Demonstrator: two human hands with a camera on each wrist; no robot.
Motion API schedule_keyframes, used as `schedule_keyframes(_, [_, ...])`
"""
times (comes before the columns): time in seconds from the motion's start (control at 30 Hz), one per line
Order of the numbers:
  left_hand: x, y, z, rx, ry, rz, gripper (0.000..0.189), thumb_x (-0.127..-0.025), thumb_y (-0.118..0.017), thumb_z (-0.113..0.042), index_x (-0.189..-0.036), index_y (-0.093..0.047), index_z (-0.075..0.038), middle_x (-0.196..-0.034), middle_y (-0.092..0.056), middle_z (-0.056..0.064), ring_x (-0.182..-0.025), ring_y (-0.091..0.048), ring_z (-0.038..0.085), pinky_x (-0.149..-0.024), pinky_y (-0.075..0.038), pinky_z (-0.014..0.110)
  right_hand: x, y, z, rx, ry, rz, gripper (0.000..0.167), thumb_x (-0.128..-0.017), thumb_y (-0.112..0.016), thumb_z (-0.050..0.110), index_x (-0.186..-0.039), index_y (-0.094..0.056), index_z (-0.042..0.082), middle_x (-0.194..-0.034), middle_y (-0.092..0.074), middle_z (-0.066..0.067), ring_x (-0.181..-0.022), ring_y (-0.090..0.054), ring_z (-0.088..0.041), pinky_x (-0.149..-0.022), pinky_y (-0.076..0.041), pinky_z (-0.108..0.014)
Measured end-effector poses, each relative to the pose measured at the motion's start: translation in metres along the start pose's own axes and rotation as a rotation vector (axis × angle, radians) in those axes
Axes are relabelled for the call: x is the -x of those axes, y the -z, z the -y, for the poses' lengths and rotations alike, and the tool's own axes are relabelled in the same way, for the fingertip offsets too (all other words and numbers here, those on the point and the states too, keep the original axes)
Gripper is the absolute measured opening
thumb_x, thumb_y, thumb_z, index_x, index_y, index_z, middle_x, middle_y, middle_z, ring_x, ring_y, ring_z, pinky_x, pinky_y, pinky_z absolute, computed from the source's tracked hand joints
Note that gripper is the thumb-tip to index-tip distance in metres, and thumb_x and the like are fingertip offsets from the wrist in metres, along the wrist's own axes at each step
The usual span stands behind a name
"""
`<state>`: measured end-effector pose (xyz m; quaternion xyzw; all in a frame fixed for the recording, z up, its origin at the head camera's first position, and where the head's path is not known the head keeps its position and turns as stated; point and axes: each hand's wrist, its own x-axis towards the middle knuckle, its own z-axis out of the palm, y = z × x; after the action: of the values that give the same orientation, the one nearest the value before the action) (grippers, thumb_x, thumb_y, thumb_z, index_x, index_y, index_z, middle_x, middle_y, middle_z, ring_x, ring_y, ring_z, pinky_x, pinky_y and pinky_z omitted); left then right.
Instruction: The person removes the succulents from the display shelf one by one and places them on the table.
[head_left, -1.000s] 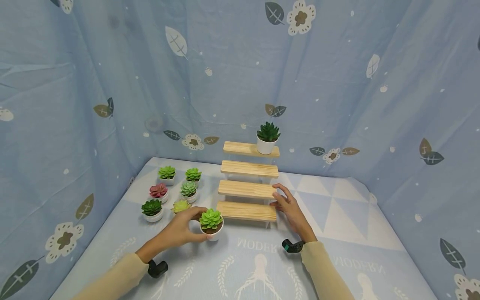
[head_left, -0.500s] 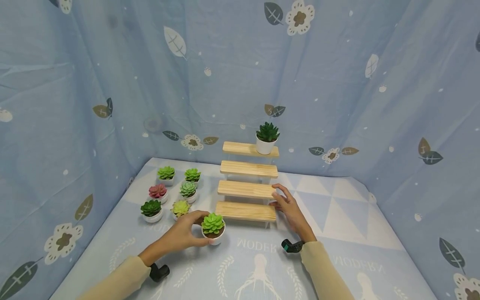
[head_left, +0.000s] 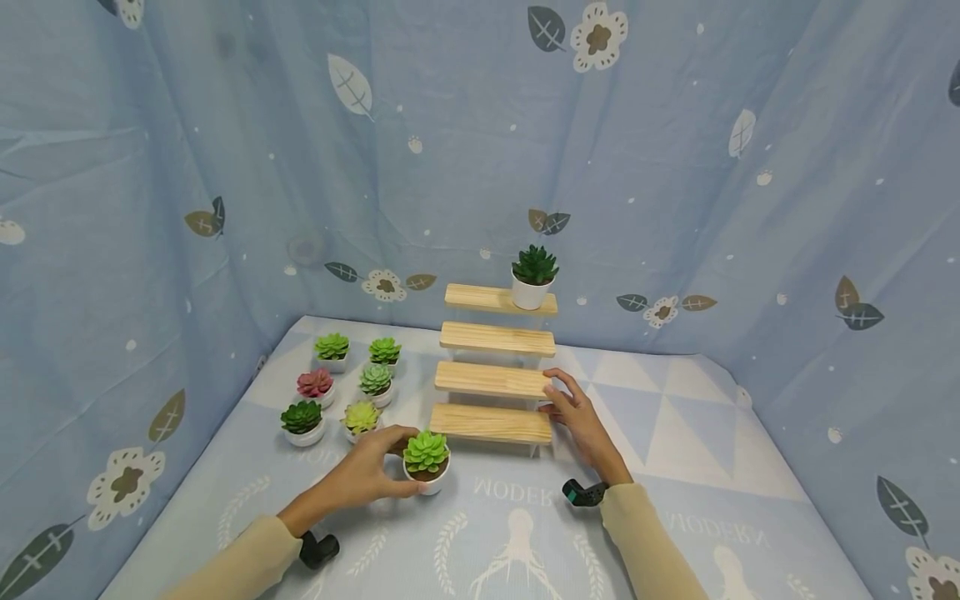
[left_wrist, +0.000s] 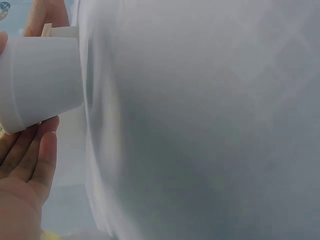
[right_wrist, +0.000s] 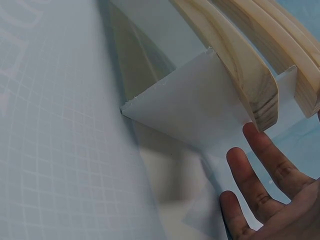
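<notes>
My left hand (head_left: 367,469) holds a bright green potted succulent (head_left: 426,454) between thumb and fingers, just in front of the shelf's lower left corner. In the left wrist view its white pot (left_wrist: 45,80) has its base right at the tablecloth. A four-step wooden display shelf (head_left: 491,422) with clear supports stands in the middle. At its right end, my right hand (head_left: 588,425) grips the second step from the bottom with thumb and index finger. The other fingers (right_wrist: 245,165) extend beside the lower board and clear side panel (right_wrist: 185,95).
Several potted succulents stand at the left, among them a red one (head_left: 316,384), a dark green one (head_left: 303,419) and a yellow-green one (head_left: 362,417). A taller dark green succulent (head_left: 533,275) sits on the top step's right end. A patterned blue curtain (head_left: 450,125) encloses the table.
My left hand has moved slightly right and toward me, bringing the potted succulent down to the cloth. The right hand has kept its place on the shelf.
</notes>
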<state>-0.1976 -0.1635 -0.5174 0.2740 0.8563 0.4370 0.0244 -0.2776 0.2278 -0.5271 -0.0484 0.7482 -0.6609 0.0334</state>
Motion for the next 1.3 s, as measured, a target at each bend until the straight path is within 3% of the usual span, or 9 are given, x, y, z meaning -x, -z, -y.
schedule_keyframes(0.77, [0.0007,-0.0033,0.0011,0.014,0.050,0.042,0.080,-0.078,-0.088,-0.053,-0.138,-0.059,-0.010,-0.131,-0.063,0.002,-0.112,-0.065,0.020,-0.095,-0.055,0.046,0.0012,-0.0003,0.0010,-0.008,0.003,0.009,0.052,-0.102,-0.061,0.052,-0.148,-0.049,0.032,-0.134,-0.060,-0.016,-0.114,-0.065,-0.036,-0.104,-0.046,-0.053])
schedule_keyframes(1.13, [0.0020,-0.0051,-0.0014,-0.002,0.034,0.032,0.080,-0.078,-0.087,-0.054,-0.140,-0.059,-0.011,-0.131,-0.063,0.000,-0.110,-0.065,0.019,-0.092,-0.056,0.043,-0.0002,0.0019,-0.0009,-0.003,0.001,0.013,0.051,-0.102,-0.060,0.052,-0.148,-0.048,0.033,-0.132,-0.062,-0.015,-0.112,-0.066,-0.034,-0.104,-0.046,-0.053])
schedule_keyframes(1.3, [0.0025,0.0023,-0.0064,-0.015,0.001,0.059,0.079,-0.080,-0.087,-0.053,-0.142,-0.058,-0.013,-0.134,-0.062,-0.001,-0.114,-0.062,0.019,-0.094,-0.053,0.047,-0.0002,0.0005,-0.0020,-0.010,-0.006,0.015,0.053,-0.102,-0.060,0.052,-0.149,-0.048,0.031,-0.133,-0.060,-0.016,-0.114,-0.064,-0.037,-0.105,-0.045,-0.053])
